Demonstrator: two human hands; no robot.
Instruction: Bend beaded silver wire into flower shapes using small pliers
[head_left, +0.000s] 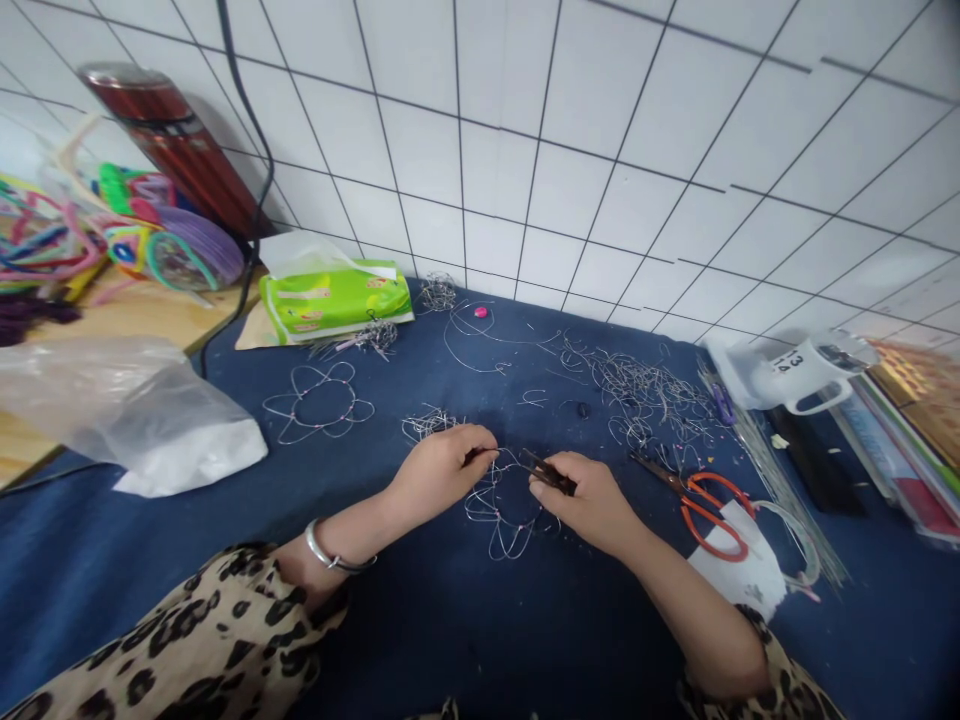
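Between my hands is a flower-shaped wire frame (511, 543), a ring with looped petals and small pink marks on it. With thumb and finger pressed together, my left hand (442, 465) pinches a thin wire (512, 451) at the frame's upper edge. My right hand (589, 500) is closed around small dark pliers (553, 474), whose jaws point left at the frame's upper right; whether they grip the wire is too small to tell. A second wire flower (319, 403) lies flat to the left. Short wire pieces (431, 422) lie behind my left hand.
Orange-handled scissors (712, 510) lie on white paper at the right, near long straight wires (780, 490) and a white mug (795, 375). Tangled wire scraps (645, 390) spread at the back right. A green tissue pack (337, 300) and plastic bag (180, 430) are at left.
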